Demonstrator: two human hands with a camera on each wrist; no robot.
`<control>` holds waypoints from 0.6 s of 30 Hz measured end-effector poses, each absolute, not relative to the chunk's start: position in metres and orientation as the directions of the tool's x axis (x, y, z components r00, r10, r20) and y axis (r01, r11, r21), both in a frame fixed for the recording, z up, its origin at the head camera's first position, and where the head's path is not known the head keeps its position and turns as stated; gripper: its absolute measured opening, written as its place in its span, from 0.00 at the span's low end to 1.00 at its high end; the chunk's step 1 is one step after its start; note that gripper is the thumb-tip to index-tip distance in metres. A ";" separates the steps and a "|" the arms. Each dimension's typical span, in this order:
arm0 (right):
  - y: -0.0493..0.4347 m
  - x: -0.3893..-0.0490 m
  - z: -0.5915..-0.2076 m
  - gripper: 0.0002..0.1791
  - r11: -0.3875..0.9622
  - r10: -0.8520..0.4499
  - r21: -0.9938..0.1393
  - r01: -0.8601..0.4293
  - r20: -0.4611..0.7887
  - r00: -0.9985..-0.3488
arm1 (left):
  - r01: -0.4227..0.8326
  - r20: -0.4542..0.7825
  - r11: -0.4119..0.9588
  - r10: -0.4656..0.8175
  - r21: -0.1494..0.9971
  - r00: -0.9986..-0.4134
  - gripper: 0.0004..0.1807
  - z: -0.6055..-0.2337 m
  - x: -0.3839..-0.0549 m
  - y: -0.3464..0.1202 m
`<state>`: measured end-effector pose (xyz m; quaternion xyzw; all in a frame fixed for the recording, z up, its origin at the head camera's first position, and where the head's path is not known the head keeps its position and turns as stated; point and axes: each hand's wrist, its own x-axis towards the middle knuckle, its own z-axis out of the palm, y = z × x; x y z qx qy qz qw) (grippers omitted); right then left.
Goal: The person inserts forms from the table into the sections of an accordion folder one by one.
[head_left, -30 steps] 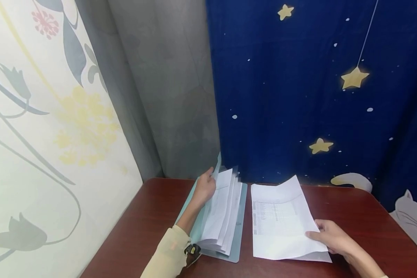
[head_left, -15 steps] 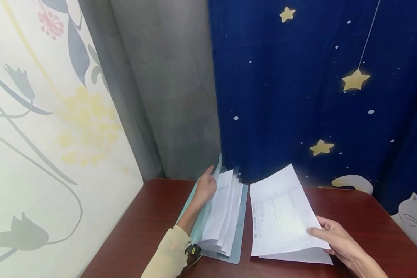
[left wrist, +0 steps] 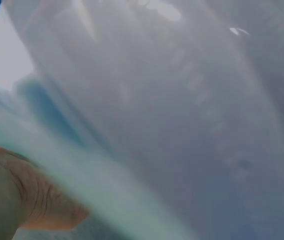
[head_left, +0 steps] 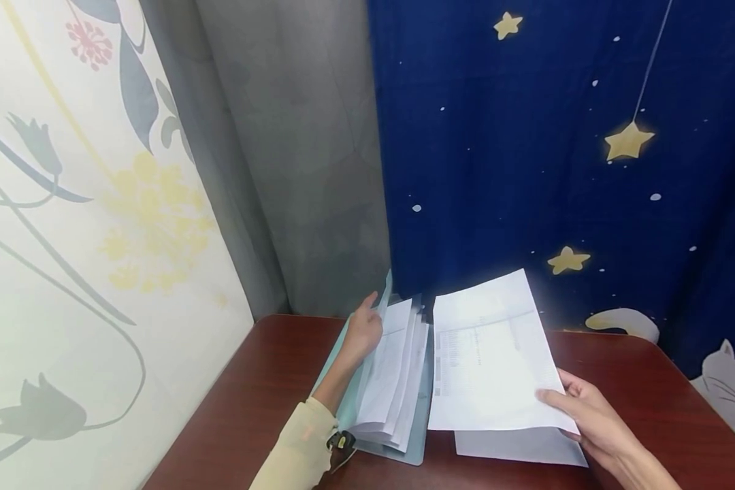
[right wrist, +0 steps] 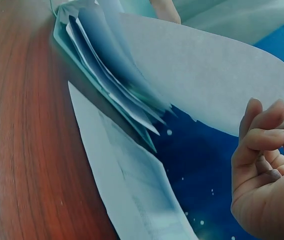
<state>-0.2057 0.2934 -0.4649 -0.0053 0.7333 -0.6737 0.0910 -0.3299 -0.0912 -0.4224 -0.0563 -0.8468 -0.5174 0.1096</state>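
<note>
A light teal folder [head_left: 420, 435] lies open on the table, with clear sleeves and white pages [head_left: 384, 381] fanned upward inside. My left hand [head_left: 364, 331] holds a raised teal flap of it, index finger pointing up along the edge. Close up in the left wrist view, this flap [left wrist: 107, 195] and a glossy clear sleeve [left wrist: 182, 100] hide most of that hand. To the right, my right hand [head_left: 588, 412] pinches a printed sheet of paper [head_left: 490, 361] at its lower right corner, thumb on top. Under it, a second sheet [head_left: 514, 446] lies on the table.
The dark red wooden table [head_left: 239, 408] ends at a grey curtain [head_left: 306, 170] and a blue star-patterned curtain [head_left: 496, 170]. A white flower-patterned panel [head_left: 98, 272] stands on the left. A black band [head_left: 341, 441] circles the left wrist.
My right hand has lifted the top sheet up and slightly left, uncovering more of the sheet below. My left hand and the folder have stayed nearly still.
</note>
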 end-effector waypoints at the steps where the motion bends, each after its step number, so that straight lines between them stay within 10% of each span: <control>1: 0.292 -0.206 -0.464 0.33 0.093 -0.132 -0.989 0.118 -0.130 -0.983 | 0.213 0.250 0.461 -0.020 0.862 -0.968 0.31 -0.423 -0.330 -0.091; 18: 0.254 -0.211 -0.458 0.42 0.034 -0.205 -0.997 0.076 -0.082 -0.975 | 0.205 0.230 0.477 0.005 0.854 -0.973 0.27 -0.422 -0.329 -0.089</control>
